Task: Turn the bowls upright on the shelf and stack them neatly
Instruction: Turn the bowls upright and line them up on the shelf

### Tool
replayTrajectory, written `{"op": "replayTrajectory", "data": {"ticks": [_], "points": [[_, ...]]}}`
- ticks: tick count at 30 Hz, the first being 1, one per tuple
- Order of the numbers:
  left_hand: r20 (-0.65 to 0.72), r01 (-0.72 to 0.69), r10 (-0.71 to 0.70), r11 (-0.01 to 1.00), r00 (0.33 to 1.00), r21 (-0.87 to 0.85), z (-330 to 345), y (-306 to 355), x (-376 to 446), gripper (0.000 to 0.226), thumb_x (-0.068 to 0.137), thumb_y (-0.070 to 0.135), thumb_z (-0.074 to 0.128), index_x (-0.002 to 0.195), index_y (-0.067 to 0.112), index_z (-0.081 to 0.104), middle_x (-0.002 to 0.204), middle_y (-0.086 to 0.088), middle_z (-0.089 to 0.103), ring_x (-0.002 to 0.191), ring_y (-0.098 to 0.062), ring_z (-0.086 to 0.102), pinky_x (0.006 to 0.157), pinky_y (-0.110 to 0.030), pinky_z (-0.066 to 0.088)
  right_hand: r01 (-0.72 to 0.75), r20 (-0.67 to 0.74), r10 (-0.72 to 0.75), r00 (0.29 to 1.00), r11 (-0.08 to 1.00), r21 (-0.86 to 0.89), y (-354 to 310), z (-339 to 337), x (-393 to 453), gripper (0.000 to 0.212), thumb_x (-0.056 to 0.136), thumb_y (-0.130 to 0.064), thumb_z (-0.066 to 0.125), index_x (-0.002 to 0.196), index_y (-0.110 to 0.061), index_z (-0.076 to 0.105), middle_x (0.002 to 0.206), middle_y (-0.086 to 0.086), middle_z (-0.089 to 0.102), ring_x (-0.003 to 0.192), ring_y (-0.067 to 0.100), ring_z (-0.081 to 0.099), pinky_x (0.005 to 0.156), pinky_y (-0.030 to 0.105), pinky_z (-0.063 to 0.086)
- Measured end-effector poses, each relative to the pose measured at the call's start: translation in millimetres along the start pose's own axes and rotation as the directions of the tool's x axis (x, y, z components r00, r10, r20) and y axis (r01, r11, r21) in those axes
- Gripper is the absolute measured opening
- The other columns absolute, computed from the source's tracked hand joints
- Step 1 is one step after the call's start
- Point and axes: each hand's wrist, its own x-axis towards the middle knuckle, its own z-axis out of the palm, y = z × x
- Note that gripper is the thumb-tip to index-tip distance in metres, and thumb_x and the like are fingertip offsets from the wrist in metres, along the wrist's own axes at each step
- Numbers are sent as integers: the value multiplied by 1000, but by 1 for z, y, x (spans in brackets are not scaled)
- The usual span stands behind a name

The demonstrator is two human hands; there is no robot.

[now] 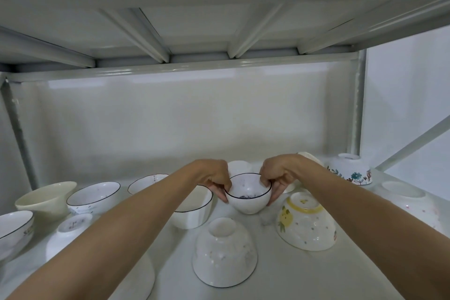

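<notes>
From the head camera, both hands meet over the middle of the white metal shelf (280, 275), grasping one small black-rimmed bowl (248, 198) that sits upright, its opening facing up and a dark mark showing inside at the bottom. The left hand (214, 178) pinches the bowl's left rim, thumb inside and fingers curled down the outer wall; the right hand (277, 176) does the same on the right rim. Whether the bowl's foot touches the shelf cannot be told.

Just left of it, partly under the left forearm, stands a larger upright black-rimmed bowl (192, 212). Toward the left edge of the shelf stand more upright bowls: a black-rimmed one (93, 196), a cream flared bowl (46, 198), a scallop-edged bowl (146, 182) further back, and a lettered bowl (14, 234) at the very edge.

Upside down lie a plain white bowl (224, 253) near the front edge, a yellow-banded pineapple bowl (305, 221) tilted just right of the held bowl, a flower-painted bowl (349, 170) at the back right corner, a pink-speckled bowl (409, 202) by the right edge, and a small white bowl (69, 231) at front left.
</notes>
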Motion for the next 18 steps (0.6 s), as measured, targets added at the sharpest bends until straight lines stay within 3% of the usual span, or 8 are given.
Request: {"op": "replayTrajectory", "data": {"ticks": [4,8,11,14,16,18], "points": [[-18,0,1,995,1000,103,3,2,9,10,84,-6,56,92,-7,61,89,-26,70,81,-30,72,90,-37,57,-20,11,21,1000,999,-48,-1,1,6,45,87,16,39,132,13,40,117,42,56,75,46,67,72,51,58],[-17,15,-11,975,1000,220,3,3,16,26,88,-3,54,112,-13,58,111,-29,67,47,-11,67,58,-23,58,-12,-8,11,1000,994,-106,-3,0,6,41,88,14,42,129,15,43,100,38,61,61,42,69,66,48,60],[-63,21,-6,968,998,249,-3,7,16,12,89,1,57,97,-8,59,87,-26,69,44,-14,65,56,-27,58,-13,-78,-2,997,982,-187,-7,-4,6,33,90,4,52,122,15,49,92,33,63,65,41,68,78,50,58],[-281,-51,95,986,955,162,-17,8,24,7,89,2,52,83,-1,54,71,-14,58,63,-29,68,58,-32,57,38,-220,-92,971,970,-240,-18,-12,6,20,90,-2,56,102,13,57,79,29,64,59,36,64,81,50,57],[-417,-95,129,990,900,101,-25,11,32,5,92,2,48,91,3,53,75,-8,55,81,-31,70,55,-26,56,86,-303,-151,941,973,-216,-29,-19,9,13,92,-4,50,93,9,52,77,28,63,57,34,61,69,45,57],[-449,-97,121,992,885,75,-30,15,40,13,94,3,45,104,4,53,92,-12,61,86,-28,65,67,-29,59,116,-353,-181,918,973,-197,-38,-23,16,16,94,-9,46,100,6,47,82,25,60,56,33,59,64,41,55]]}}
